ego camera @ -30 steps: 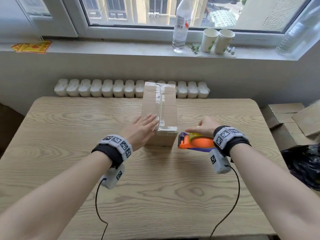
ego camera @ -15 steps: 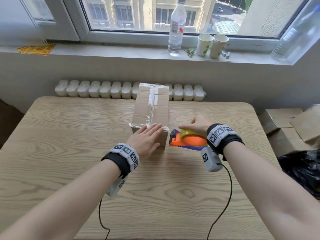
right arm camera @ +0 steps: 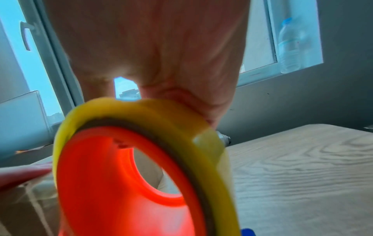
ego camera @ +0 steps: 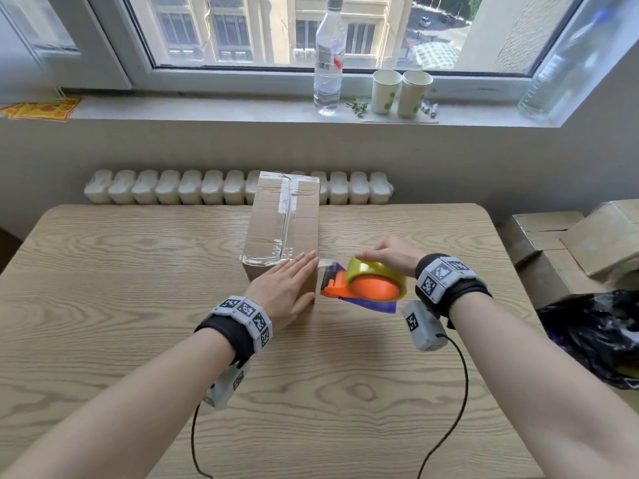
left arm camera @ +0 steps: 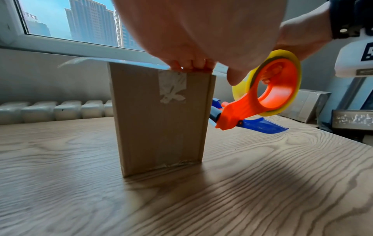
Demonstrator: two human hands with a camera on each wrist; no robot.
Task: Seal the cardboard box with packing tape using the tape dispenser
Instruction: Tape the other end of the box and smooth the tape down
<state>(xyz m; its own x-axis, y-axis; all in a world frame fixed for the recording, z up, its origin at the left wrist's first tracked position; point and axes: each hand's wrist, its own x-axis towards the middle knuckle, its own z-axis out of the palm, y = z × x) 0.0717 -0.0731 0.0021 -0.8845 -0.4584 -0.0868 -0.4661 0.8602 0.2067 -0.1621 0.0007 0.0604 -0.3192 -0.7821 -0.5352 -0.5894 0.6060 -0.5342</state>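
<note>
Box taping, near end.
Left hand flat on cardboard box; right hand grip curled round tape dispenser.

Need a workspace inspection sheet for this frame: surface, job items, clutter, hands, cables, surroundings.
Surface: wooden table, grain finish.
Job's things: cardboard box standing on the table, tape along its top seam; orange tape dispenser beside the box's near right corner, a tape strip running to the box.
Clutter: nothing seen on the table.
Grippers: left hand flat on the box's near edge; right hand grips the dispenser.
Cables: black cable hanging from each wrist unit.
Surroundings: bottle and paper cups on the sill; boxes at right.
</note>
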